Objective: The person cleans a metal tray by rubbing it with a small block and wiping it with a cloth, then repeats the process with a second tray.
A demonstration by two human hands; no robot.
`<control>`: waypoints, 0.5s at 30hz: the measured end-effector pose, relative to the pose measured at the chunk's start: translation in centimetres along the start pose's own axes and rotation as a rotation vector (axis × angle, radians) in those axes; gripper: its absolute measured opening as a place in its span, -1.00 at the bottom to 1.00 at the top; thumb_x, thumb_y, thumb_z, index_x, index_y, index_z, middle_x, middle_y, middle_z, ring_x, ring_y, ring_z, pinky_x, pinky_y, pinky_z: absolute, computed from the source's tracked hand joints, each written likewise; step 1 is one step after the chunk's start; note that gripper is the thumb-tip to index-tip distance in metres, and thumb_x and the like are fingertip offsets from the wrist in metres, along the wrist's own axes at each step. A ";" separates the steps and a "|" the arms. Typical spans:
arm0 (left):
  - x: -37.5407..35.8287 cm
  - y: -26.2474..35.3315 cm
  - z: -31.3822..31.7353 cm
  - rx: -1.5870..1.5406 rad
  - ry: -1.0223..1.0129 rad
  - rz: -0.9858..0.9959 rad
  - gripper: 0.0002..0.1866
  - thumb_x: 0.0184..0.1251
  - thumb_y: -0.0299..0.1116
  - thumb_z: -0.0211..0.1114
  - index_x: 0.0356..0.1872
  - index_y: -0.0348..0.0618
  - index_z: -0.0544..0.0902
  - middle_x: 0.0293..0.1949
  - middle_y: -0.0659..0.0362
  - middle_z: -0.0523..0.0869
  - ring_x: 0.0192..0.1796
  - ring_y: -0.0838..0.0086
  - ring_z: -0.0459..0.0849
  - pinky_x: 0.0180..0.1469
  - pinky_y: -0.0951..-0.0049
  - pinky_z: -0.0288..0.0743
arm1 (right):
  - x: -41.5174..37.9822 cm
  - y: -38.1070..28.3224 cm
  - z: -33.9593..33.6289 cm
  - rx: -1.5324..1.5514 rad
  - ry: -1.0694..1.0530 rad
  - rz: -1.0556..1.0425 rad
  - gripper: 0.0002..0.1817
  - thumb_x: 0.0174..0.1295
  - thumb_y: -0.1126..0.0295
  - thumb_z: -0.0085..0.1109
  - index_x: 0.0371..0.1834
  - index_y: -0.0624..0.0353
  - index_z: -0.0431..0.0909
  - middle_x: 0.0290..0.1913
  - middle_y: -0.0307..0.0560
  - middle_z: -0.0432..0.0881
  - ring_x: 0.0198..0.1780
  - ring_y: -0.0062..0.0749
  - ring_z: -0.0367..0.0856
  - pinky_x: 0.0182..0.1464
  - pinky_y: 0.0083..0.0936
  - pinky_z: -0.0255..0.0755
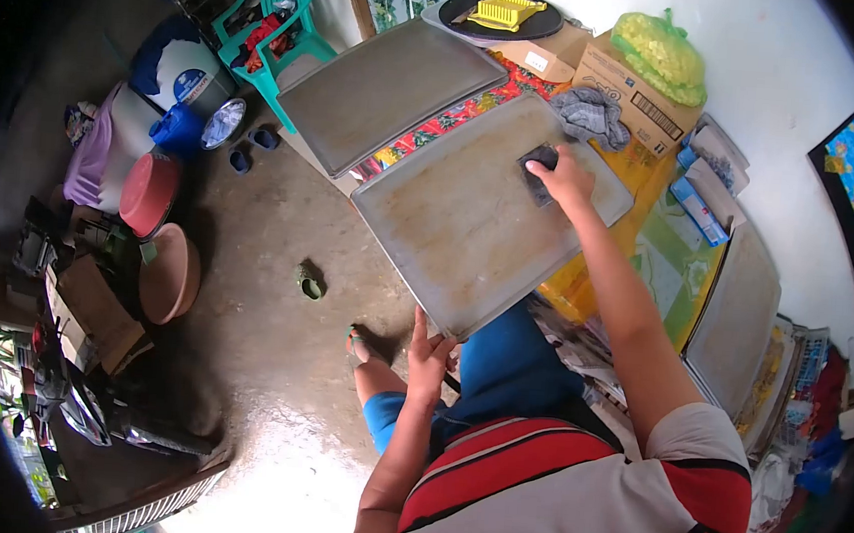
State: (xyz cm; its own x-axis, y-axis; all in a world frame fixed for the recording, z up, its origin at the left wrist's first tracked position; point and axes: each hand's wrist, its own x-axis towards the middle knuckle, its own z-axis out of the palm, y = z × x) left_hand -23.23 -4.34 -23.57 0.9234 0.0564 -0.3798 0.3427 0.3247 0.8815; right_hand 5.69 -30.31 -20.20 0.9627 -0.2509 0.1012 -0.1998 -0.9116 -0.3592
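Note:
A large grey metal tray (471,210) with brownish stains lies tilted across the table's edge in front of me. My right hand (565,180) presses a dark scraper-like pad (538,183) onto the tray's upper right part, fingers closed round it. At the near left corner, my left hand (428,359) grips the tray's edge, with some fingers hidden beneath. Just past the tray's far right edge sits a crumpled grey cloth (592,117). A second metal tray (390,91) rests beyond, on the left.
Behind stand a cardboard box (634,98), a yellow net bag (659,57) and a round black tray (465,10) holding a yellow rack. A green chair (300,35), basins (169,273) and a motorcycle (81,406) are left. More trays (737,318) lean at right.

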 end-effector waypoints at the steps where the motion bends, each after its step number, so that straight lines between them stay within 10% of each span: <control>1: 0.0 0.2 -0.1 -0.007 -0.008 -0.016 -0.08 0.29 -0.61 0.13 0.55 -0.03 -0.23 -0.34 0.06 0.74 -0.63 0.66 0.42 -0.57 0.65 0.37 | 1.3 0.2 0.0 -0.031 -0.016 0.041 -0.15 0.04 -0.34 0.22 0.22 0.10 0.42 0.16 0.01 0.59 0.21 -0.09 0.54 0.24 0.02 0.27; 15: -0.1 0.6 -0.5 0.032 -0.046 -0.051 -0.09 0.30 -0.57 0.15 0.55 -0.06 -0.22 -0.22 -0.06 0.74 -0.50 0.58 0.58 -0.50 0.66 0.46 | 14.6 -1.0 2.3 -0.163 0.130 0.215 -0.25 0.04 -0.18 0.33 0.15 0.13 0.43 0.17 -0.02 0.55 0.23 -0.18 0.51 0.23 -0.12 0.27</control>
State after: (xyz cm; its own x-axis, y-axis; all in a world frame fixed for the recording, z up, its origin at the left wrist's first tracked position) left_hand -23.20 -3.63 -23.16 0.9111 -0.0036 -0.4121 0.3946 0.2960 0.8699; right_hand 20.39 -32.36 -20.48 0.8656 -0.4742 0.1608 -0.4336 -0.8705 -0.2329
